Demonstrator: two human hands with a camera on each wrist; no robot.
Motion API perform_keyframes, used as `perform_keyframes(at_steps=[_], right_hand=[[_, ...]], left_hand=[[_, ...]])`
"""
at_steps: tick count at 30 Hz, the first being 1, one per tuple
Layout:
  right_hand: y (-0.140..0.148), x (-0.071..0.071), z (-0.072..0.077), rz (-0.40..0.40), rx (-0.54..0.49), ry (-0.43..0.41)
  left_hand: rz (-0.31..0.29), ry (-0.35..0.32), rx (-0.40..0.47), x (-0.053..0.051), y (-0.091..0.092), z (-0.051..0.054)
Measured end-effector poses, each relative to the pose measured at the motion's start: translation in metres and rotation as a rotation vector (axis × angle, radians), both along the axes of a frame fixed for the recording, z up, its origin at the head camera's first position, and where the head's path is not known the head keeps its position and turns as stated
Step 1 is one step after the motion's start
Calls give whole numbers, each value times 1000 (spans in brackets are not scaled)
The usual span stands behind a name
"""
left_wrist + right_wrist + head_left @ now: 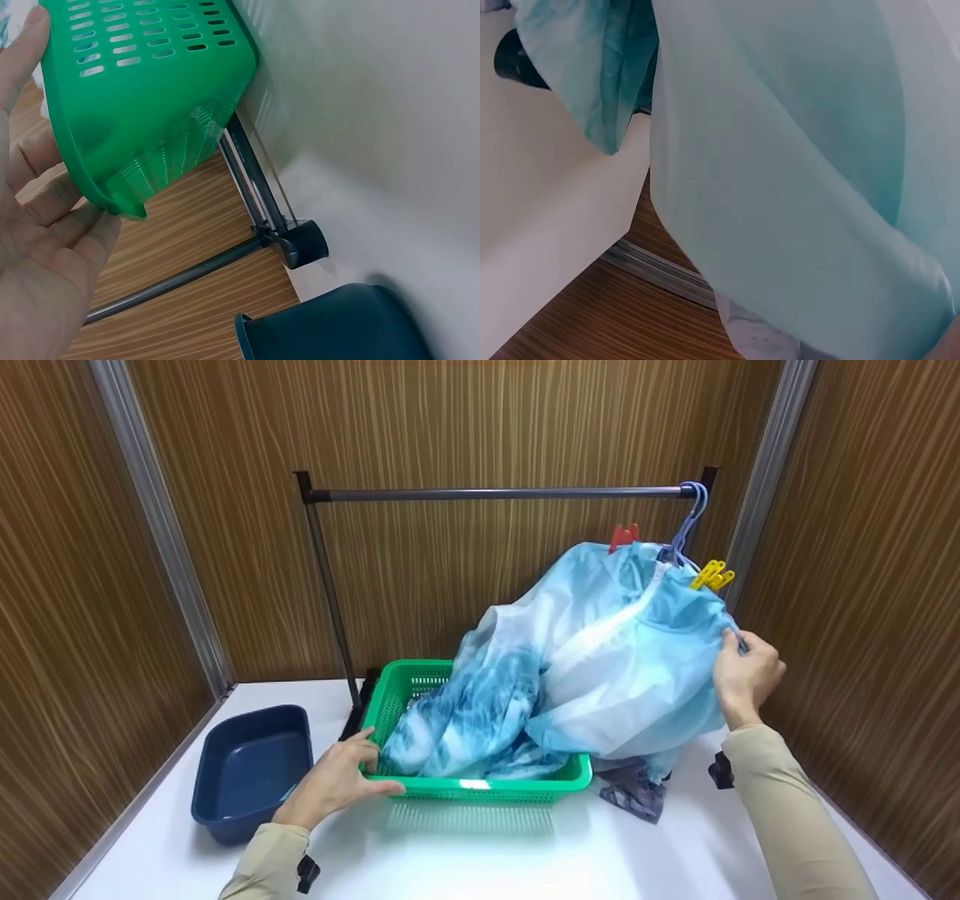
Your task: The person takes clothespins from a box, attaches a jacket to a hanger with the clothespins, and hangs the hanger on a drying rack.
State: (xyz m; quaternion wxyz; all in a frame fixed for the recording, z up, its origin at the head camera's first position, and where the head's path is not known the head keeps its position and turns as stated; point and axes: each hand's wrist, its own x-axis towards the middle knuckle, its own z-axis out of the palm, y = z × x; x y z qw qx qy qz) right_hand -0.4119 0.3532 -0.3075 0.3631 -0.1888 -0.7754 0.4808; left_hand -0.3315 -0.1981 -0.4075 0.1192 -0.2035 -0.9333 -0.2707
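A thin blue-and-white jacket [600,660] hangs on a blue hanger [694,514] at the right end of the rack, and its darker blue part droops into a green basket [480,785]. My right hand [750,669] pinches the jacket's right edge below the yellow clothespins [711,575]. Red clothespins [622,538] sit on the other shoulder. At the basket's front left corner, my left hand [341,776] holds the rim, thumb along the front and fingers at the side. In the right wrist view the jacket [795,187] covers most of the picture, and the fingertips are hidden.
A black rack [495,495] stands on the white table [450,855] behind the basket. To the left is a dark blue basin [251,769]. Dark grey patterned cloth [637,795] lies beside the basket's right end. Wood-patterned walls [465,427] enclose the table.
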Motion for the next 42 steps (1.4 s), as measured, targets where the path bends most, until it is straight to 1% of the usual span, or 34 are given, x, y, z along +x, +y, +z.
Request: perform_keyframes(at_steps=[2,5,7,8,10,13,15,17,20,23,26,29,32,35,38,40,42], right_hand=[[0,-2,1,-28,-17,5],[0,-3,0,-50,-33,-1],[-1,-3,-2,-52,-3,24],[-3,-2,-3,-49,30,48],[-7,-2,-7,-42,138,108],[-15,-5,-12,-35,361,214],[-22,-7,-15,-30,498,253],[-31,-10,-16,-12,589,261],[-48,-14,-19,59,642,224],[-65,-17,-22,125,641,179],[-82,-20,-26,192,664,158],[-101,-21,-31,298,702,143],[-122,-21,-35,414,746,145],[-145,-24,-36,505,823,193],[-168,-25,-36,608,926,224],[-182,-24,-36,704,992,205],[-196,-22,-35,807,1048,139]], left_hand=[[12,-8,0,0,0,0],[24,-19,12,0,1,0],[31,-20,17,1,1,0],[31,-18,19,1,1,0],[27,-2,19,1,1,0],[0,30,13,2,1,0],[-16,49,9,2,1,0],[-22,53,7,3,1,1],[-10,42,4,3,1,1],[5,28,0,3,2,1],[16,25,4,3,3,0],[9,22,7,3,4,-1],[1,16,6,3,5,-2],[6,9,8,3,4,-1],[16,5,13,3,3,1],[16,9,12,2,3,2],[18,4,6,2,4,2]])
